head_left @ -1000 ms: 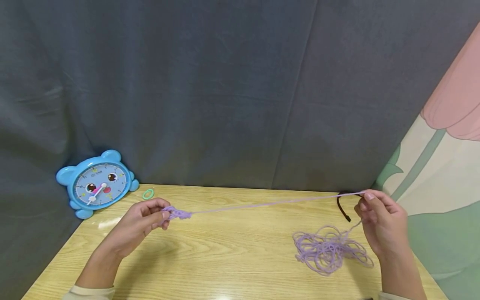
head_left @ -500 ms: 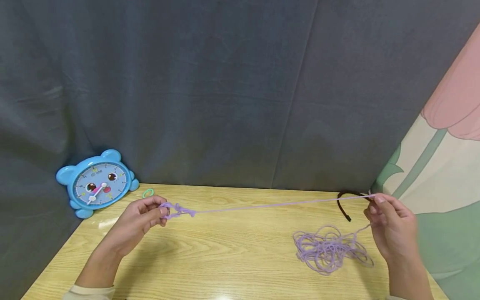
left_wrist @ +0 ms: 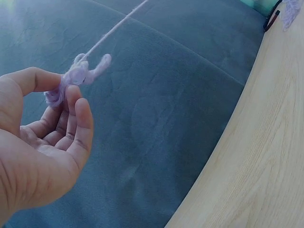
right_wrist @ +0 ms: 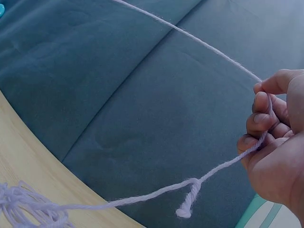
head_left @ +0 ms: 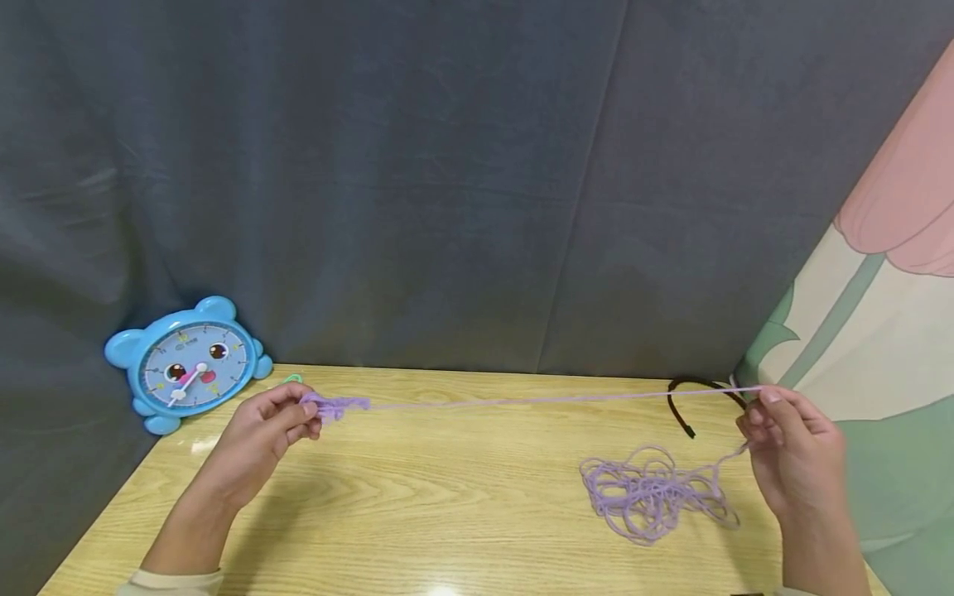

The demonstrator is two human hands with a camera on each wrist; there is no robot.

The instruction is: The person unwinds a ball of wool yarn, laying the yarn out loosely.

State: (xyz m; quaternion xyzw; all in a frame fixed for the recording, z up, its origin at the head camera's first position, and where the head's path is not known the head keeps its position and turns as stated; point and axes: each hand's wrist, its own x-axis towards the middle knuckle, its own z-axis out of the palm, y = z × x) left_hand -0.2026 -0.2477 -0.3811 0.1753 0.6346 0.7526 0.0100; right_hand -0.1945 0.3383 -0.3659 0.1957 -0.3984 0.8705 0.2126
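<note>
Between thumb and fingers, my left hand (head_left: 257,443) pinches a small knotted bunch of purple yarn (head_left: 341,407). The left wrist view shows loops and a short tail on this bunch (left_wrist: 78,76). A straight yarn strand (head_left: 559,401) runs from it above the table to my right hand (head_left: 805,455). There the thumb and index finger pinch the strand, and the other fingers curl around it. From below the right hand (right_wrist: 280,133) the yarn drops to a loose tangled heap (head_left: 652,497) on the table. A short twisted kink (right_wrist: 189,199) hangs from this lower length.
A blue bear-shaped toy clock (head_left: 195,368) leans against the dark curtain (head_left: 447,182) at the left. Partly behind the left hand lies a green ring (head_left: 294,378). A curved black band (head_left: 676,410) lies at the back right of the wooden table (head_left: 462,530).
Both hands have moved farther apart, the right hand to the right and the left slightly left. The strand between them is longer. The left hand's bunch of yarn has changed shape.
</note>
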